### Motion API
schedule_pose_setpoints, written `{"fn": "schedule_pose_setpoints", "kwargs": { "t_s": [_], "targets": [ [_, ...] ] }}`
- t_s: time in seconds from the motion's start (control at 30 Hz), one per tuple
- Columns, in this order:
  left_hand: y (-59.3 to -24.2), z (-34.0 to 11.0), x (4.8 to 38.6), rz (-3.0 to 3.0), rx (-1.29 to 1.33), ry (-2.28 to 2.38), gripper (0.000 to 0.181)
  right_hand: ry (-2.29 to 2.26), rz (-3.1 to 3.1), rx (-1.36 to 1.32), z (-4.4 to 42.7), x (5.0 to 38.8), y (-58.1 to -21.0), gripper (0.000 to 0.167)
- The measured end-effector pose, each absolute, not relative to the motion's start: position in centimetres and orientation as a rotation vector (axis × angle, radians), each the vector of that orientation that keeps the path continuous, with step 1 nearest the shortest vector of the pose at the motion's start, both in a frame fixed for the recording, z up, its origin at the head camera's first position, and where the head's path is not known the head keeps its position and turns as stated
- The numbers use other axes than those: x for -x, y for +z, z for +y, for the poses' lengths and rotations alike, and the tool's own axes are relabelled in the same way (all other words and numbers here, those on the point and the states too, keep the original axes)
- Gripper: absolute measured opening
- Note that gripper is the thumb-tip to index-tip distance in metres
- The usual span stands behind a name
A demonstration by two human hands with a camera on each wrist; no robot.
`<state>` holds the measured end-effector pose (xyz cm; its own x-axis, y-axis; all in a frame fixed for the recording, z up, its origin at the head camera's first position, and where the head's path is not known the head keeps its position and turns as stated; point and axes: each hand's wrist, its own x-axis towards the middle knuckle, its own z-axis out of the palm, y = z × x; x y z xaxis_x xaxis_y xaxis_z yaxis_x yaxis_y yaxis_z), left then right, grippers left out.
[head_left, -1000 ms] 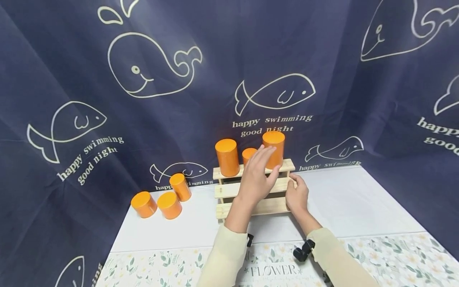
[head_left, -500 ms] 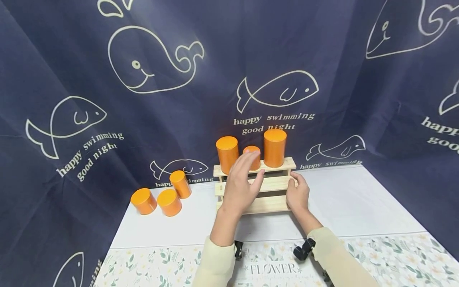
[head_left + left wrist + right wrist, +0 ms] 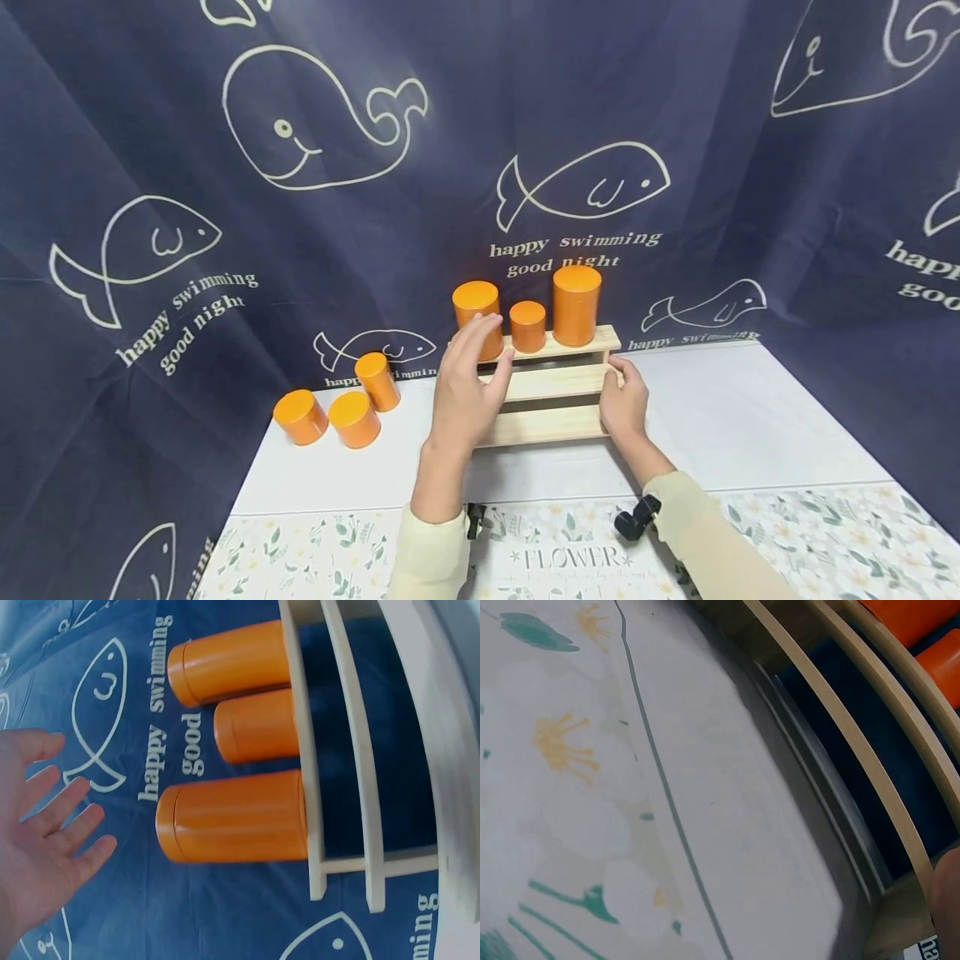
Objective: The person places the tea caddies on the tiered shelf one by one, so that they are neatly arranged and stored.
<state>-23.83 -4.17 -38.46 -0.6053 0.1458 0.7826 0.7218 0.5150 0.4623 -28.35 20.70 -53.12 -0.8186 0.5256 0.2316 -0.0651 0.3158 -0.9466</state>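
Three orange canisters point(image 3: 528, 328) top the wooden rack point(image 3: 553, 384). Left hand point(image 3: 465, 400), fingers loosely spread, hovers near its left side; right hand point(image 3: 624, 403) fingers grip its right end.

Beyond the left hand point(image 3: 465, 398) and right hand point(image 3: 625, 402) — navy cloth backdrop point(image 3: 457, 92), hung ahead and to either side in soft folds, printed with pale whale outlines point(image 3: 326, 121), fish outlines point(image 3: 585, 181) and "happy swimming" lettering point(image 3: 576, 243). Below the hands, a white tabletop point(image 3: 720, 417); on their near side, a flower-patterned cover point(image 3: 817, 533) marked "FLOWER" — light soft, fairly even.
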Motion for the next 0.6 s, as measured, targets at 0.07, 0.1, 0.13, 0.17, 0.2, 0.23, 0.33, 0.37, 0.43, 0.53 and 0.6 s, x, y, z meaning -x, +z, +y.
{"fn": "schedule_pose_setpoints", "kwargs": {
  "t_s": [0.07,0.1,0.13,0.17,0.2,0.23,0.33,0.37,0.43,0.53,0.6],
  "targets": [
    [-38.2,-4.7,23.7,-2.06,0.686,-1.067,0.043,1.529,-2.076,0.408,20.7,28.3,-53.1,0.037],
    [-38.1,-5.0,23.7,-2.055,0.68,-1.068,0.043,1.526,-2.076,0.41,20.6,28.4,-53.2,0.037],
    [-38.0,-5.2,23.7,-2.053,0.67,-1.069,0.042,1.525,-2.076,0.41,20.7,28.4,-53.2,0.037],
    [-37.9,-5.4,23.6,-2.053,0.66,-1.07,0.042,1.526,-2.077,0.41,20.7,28.4,-53.2,0.037],
    [-37.7,-5.6,23.5,-2.049,0.649,-1.071,0.042,1.523,-2.078,0.409,20.7,28.4,-53.2,0.037],
    [-37.6,-5.9,23.5,-2.047,0.642,-1.074,0.041,1.521,-2.078,0.41,20.7,28.4,-53.2,0.037],
    [-37.4,-6.6,23.5,-2.034,0.623,-1.077,0.04,1.521,-2.074,0.411,20.8,28.5,-53.3,0.037],
    [-37.3,-6.9,23.5,-2.027,0.619,-1.078,0.04,1.522,-2.072,0.412,20.8,28.5,-53.2,0.037],
    [-37.1,-7.4,23.6,-2.006,0.61,-1.081,0.04,1.532,-2.07,0.41,20.8,28.4,-53.2,0.037],
    [-36.9,-8.2,23.7,-1.979,0.588,-1.09,0.04,1.54,-2.079,0.41,20.7,28.3,-53.1,0.037],
    [-36.8,-8.8,23.8,-1.97,0.564,-1.101,0.04,1.537,-2.082,0.412,20.8,28.2,-53.1,0.037]
  ]
}}
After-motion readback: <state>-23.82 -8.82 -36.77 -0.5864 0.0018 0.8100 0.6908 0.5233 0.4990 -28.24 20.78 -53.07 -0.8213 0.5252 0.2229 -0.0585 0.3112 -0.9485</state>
